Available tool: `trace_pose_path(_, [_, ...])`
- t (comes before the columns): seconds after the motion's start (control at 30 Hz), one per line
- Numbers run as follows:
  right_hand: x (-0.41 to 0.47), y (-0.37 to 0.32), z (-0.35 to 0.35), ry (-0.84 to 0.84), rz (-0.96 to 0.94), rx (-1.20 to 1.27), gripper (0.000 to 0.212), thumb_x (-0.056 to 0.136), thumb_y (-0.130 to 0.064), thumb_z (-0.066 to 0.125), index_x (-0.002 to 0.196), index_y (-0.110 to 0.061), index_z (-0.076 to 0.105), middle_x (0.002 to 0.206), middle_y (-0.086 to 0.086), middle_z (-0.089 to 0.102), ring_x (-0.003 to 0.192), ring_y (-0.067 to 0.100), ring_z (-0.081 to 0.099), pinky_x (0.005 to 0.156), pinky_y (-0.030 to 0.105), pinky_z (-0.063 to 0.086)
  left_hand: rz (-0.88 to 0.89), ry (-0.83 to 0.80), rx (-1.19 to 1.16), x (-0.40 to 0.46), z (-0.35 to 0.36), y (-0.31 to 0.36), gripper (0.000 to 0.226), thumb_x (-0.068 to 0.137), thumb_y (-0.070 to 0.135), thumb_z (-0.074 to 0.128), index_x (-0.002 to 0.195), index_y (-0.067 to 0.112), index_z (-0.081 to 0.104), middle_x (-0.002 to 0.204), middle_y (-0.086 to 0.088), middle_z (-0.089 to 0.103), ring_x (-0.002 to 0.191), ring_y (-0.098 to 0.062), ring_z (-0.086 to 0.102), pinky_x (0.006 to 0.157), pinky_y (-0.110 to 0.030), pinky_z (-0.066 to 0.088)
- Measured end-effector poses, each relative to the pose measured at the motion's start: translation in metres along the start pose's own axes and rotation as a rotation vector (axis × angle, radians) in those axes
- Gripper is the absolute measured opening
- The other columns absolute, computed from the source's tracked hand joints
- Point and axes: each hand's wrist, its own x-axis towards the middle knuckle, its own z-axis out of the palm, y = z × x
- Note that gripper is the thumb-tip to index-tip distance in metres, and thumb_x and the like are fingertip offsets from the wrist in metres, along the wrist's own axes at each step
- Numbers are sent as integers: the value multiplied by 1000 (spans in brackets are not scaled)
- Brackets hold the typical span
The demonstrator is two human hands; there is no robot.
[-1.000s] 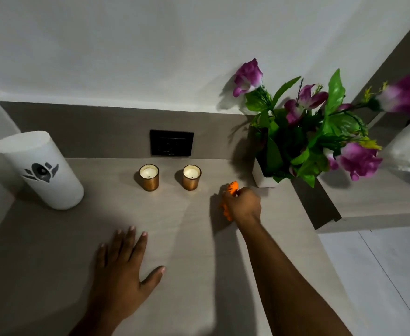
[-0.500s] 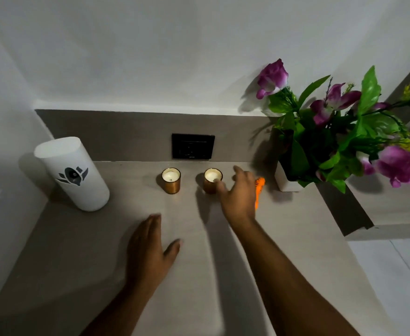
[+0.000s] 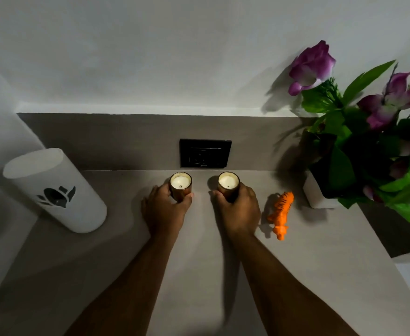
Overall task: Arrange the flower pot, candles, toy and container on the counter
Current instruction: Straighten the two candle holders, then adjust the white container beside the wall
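Observation:
Two small copper-coloured candles stand near the back of the counter (image 3: 199,275). My left hand (image 3: 164,210) is wrapped around the left candle (image 3: 180,184). My right hand (image 3: 239,212) grips the right candle (image 3: 228,183). An orange toy tiger (image 3: 281,213) lies free on the counter just right of my right hand. The white flower pot (image 3: 316,194) with purple flowers and green leaves stands at the back right. A tall white container (image 3: 53,190) with a black emblem stands at the left.
A black wall socket (image 3: 205,153) sits on the grey backsplash right behind the candles. White walls close off the back and the left. The counter's right edge (image 3: 390,255) drops off beside the flower pot.
My right hand let go of the toy tiger and moved left onto the right candle. My left hand lifted off the counter and closed on the left candle.

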Motion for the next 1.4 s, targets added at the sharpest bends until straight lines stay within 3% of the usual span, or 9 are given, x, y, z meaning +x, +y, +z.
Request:
trace_pose_path(0.2, [16,-1,8,22,-46,-18,63,80,-53,75,128,-16,58,120,5,66,111,25,60,87,36,50,25,4,102,20,8,-2,66,74,52,72,129,19,55,135,-10,60,132,-32,46,113,-58,28])
trace_pose_path(0.4, [-9,-1,-3,-66,-20,20,81,81,-53,74,145,-13,43,145,8,48,133,27,43,106,37,40,85,-93,223,1,-5,-17,91,75,63,65,147,21,29,158,-11,33,148,-32,22,121,-49,14])
trace_pose_path(0.6, [-88,20,-26,-237,-329,-318,78,91,-66,49,149,-15,36,154,11,40,143,28,33,115,39,30,257,-226,489,-63,-48,-50,83,88,68,33,151,17,19,164,-10,14,151,-29,5,121,-44,4])
trace_pose_path(0.7, [-111,27,-32,-359,-414,-501,89,90,-76,30,154,-14,25,163,13,24,153,33,13,121,45,8,294,-214,490,-101,-72,-63,81,89,66,33,151,15,21,163,-10,17,151,-28,7,121,-43,5])
trace_pose_path(0.8, [-121,30,-34,-423,-412,-595,99,85,-84,13,157,-16,14,167,11,7,154,32,-3,120,49,-5,207,-134,393,-129,-91,-74,85,85,61,51,149,10,27,160,-14,25,149,-30,17,120,-43,15])
trace_pose_path(1.0, [-126,31,-31,-406,-431,-641,102,82,-87,4,158,-18,5,167,9,-2,154,30,-9,123,52,-4,-252,244,-80,-84,-127,-80,111,69,38,83,150,2,16,157,-24,26,145,-36,26,118,-42,22])
trace_pose_path(1.1, [-126,30,-29,-419,-423,-654,103,80,-88,2,157,-20,1,167,7,-8,153,28,-14,123,52,-7,-278,331,-222,-40,-135,-86,113,64,29,87,149,4,18,154,-22,35,140,-33,37,115,-37,28])
trace_pose_path(1.2, [-123,27,-30,-449,-430,-669,104,79,-90,2,157,-22,-2,166,6,-11,152,28,-16,122,52,-8,-255,355,-242,-16,-130,-89,95,59,29,88,137,9,38,135,-18,57,120,-34,57,98,-42,47])
trace_pose_path(1.4, [-119,27,-29,-482,-409,-687,107,74,-93,-2,155,-24,-12,163,4,-22,150,25,-25,122,53,-12,-245,427,-159,16,-122,-94,87,55,40,87,126,10,48,126,-20,63,112,-45,59,92,-54,51])
